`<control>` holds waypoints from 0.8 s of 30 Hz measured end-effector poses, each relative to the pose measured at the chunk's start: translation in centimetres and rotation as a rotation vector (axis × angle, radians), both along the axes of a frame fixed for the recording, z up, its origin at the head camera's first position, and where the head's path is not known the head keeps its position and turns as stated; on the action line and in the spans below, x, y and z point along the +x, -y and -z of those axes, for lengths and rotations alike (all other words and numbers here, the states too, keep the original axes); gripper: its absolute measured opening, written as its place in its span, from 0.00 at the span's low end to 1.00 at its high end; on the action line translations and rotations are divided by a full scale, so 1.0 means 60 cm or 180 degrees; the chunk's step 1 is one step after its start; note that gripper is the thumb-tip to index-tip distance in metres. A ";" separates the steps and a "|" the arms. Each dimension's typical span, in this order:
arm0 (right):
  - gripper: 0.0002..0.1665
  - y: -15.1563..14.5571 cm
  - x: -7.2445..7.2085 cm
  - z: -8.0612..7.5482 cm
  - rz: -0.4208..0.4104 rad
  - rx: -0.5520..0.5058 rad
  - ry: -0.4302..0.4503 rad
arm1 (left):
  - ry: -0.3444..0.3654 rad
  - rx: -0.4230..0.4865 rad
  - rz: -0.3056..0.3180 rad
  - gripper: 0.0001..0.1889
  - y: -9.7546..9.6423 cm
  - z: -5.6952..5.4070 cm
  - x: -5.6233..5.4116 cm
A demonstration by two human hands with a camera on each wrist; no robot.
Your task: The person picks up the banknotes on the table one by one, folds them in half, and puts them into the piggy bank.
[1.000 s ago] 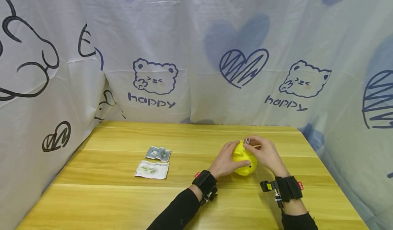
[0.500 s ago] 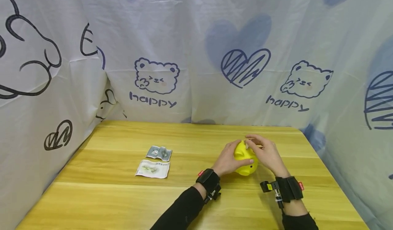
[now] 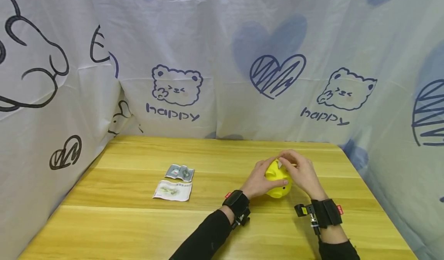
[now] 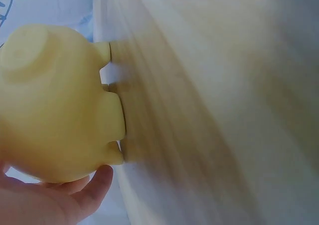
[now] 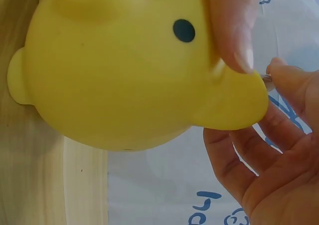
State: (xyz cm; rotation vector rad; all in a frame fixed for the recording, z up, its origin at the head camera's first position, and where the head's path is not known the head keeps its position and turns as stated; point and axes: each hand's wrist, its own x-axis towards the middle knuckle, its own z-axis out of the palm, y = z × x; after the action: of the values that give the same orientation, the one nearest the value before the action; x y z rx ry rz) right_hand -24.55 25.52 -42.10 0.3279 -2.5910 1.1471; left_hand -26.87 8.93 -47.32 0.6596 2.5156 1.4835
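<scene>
Blue "happy" lettering (image 3: pixel 325 116) is showing one o'clock from a rounded yellow pig (image 3: pixel 278 173). Left hand (image 3: pixel 258 181) is gripping it, right hand (image 3: pixel 301 171) pinching greyish scrap (image 5: pixel 268 79).

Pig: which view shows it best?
Right wrist: the pig fills much of the frame, eye and ear clear. Left wrist shows its feet, no eye. Head shows it small, partly behind left hand and right hand.

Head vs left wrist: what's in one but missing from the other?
Head only: a pale banknote, a grey-blue banknote, the right hand pinching a small pale object at the top of the yellow pig.
Left wrist only: the pig's feet, standing on the table.
Both: yellow pig, left hand holding it, table, printed cloth.
</scene>
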 end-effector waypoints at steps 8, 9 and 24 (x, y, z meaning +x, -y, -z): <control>0.14 -0.003 0.000 -0.001 -0.0012 0.0101 -0.0036 | 0.0096 -0.0051 0.0043 0.48 0.000 0.000 -0.006; 0.15 -0.004 0.000 -0.002 -0.0014 0.0111 -0.0022 | 0.0106 -0.0068 0.0043 0.48 0.000 0.000 -0.006; 0.14 -0.006 -0.001 -0.004 -0.0087 0.0235 -0.0024 | 0.0127 -0.0130 0.0102 0.49 0.001 -0.003 -0.007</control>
State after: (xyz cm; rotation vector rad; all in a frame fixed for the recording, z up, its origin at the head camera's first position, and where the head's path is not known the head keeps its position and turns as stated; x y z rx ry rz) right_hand -24.59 25.91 -41.88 0.3839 -2.6347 1.0585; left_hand -27.31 8.89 -47.16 0.6544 2.4867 1.4165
